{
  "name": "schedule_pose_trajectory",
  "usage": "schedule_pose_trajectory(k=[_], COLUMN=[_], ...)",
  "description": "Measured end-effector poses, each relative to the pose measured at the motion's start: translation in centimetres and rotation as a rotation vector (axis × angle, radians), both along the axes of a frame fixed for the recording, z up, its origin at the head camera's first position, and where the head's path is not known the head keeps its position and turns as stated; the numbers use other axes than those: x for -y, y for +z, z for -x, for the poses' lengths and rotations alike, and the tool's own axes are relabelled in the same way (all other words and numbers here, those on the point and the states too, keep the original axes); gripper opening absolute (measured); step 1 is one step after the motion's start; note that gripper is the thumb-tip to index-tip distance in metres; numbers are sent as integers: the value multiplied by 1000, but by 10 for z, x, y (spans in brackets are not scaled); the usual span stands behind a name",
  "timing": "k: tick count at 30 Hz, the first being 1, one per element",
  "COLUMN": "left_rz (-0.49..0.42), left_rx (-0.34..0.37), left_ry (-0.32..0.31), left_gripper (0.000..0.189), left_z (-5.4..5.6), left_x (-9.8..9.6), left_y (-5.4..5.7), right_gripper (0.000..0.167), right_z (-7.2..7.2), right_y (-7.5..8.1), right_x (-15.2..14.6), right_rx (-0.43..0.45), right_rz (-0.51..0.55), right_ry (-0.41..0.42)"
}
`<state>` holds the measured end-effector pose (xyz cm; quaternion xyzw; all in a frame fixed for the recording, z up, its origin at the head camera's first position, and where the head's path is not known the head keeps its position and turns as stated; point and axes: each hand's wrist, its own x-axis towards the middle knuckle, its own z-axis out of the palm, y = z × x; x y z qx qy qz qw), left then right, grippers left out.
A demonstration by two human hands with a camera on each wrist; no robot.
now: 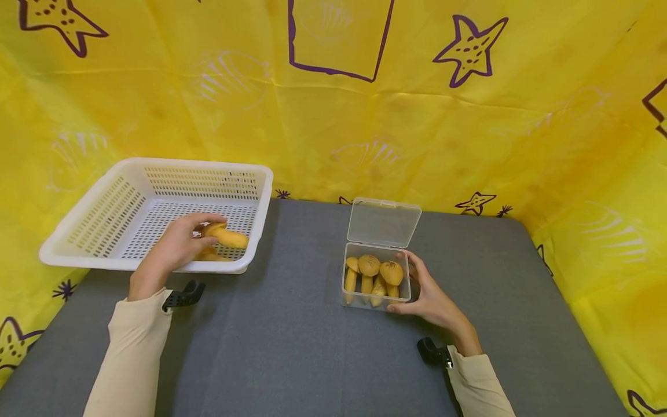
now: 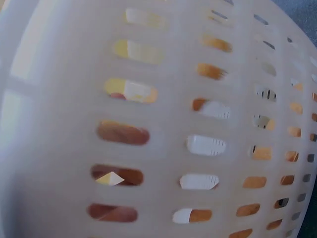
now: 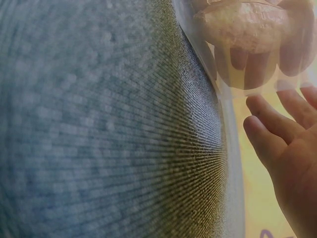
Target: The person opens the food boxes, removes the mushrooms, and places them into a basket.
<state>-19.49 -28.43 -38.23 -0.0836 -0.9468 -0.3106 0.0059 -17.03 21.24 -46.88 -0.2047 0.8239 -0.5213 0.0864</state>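
My left hand [image 1: 179, 240] reaches into the white basket [image 1: 263, 226] and pinches a yellow-brown mushroom [image 1: 233, 238] between thumb and fingers, its stem pointing right. Beneath it, more mushroom [image 1: 211, 255] shows on the basket floor. In the left wrist view the slotted basket wall [image 2: 163, 119] hides most of that hand. A clear plastic box [image 1: 345, 289] stands with its hinged lid [image 1: 384, 225] raised, and several mushrooms [image 1: 369, 266] lie side by side in it, caps toward the lid. My right hand [image 1: 429, 298] holds the box's right side, thumb at the front corner and fingers along the wall.
A grey cloth [image 1: 292, 341] covers the table. Behind it and at both sides hangs a yellow curtain [image 1: 323, 121] with starfish and fish drawings. The basket is at the back left, close to the curtain, and its raised rim stands above the table.
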Motion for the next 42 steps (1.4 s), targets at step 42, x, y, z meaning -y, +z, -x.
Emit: schedule_pose_trajectory(k=[42], left_rz=[-130], left_rx=[-190], left_ry=[-90], left_gripper=[47], left_z=[-11], left_x=[-37], left_y=[12], right_gripper=[111], right_z=[0], right_y=[0], right_x=[0], right_rx=[10], right_rz=[1], right_ry=[-1])
